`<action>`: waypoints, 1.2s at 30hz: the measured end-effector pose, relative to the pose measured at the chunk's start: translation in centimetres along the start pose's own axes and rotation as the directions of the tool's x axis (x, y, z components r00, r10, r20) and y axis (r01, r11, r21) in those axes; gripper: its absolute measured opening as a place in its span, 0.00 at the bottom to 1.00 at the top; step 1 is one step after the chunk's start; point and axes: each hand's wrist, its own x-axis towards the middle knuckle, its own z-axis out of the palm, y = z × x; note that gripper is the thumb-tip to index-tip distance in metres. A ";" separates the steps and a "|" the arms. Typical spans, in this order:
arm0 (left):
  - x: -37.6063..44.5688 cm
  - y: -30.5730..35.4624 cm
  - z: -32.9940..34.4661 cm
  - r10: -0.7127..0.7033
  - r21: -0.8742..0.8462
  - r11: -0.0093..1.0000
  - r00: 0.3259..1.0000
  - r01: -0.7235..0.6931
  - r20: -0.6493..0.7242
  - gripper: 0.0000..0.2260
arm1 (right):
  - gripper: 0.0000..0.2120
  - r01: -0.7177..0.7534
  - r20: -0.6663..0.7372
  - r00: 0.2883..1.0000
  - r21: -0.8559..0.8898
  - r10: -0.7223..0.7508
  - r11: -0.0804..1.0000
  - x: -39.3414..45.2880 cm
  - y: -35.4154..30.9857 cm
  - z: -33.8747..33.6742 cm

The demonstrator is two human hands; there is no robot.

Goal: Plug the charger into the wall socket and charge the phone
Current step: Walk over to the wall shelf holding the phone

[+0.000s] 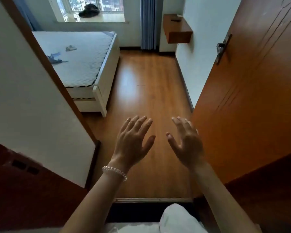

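Observation:
My left hand, with a clear bead bracelet at the wrist, is raised over the wooden floor with fingers spread and nothing in it. My right hand is held up beside it, also open and empty. Both hover in a doorway. On the white mattress lie small objects: a grey item and a bluish tangle that may be a cable; I cannot tell what they are. No wall socket or phone is clearly visible.
An orange wooden door stands open on the right, its handle facing in. The door frame and white wall are on the left. A wall-mounted wooden shelf hangs at the far right; a window sill holds a dark bundle.

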 end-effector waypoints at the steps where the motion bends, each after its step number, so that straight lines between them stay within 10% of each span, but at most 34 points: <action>1: 0.4 -0.3 0.1 -0.010 -0.015 1.000 1.000 0.011 0.013 0.24 | 0.28 -0.009 0.006 1.000 0.017 0.009 1.000 0.5 0.1 0.2; 36: 44.3 -14.2 11.5 -0.128 -0.034 0.991 0.992 0.129 0.013 0.24 | 0.26 0.013 -0.011 1.000 0.137 -0.011 0.990 46.2 13.8 9.8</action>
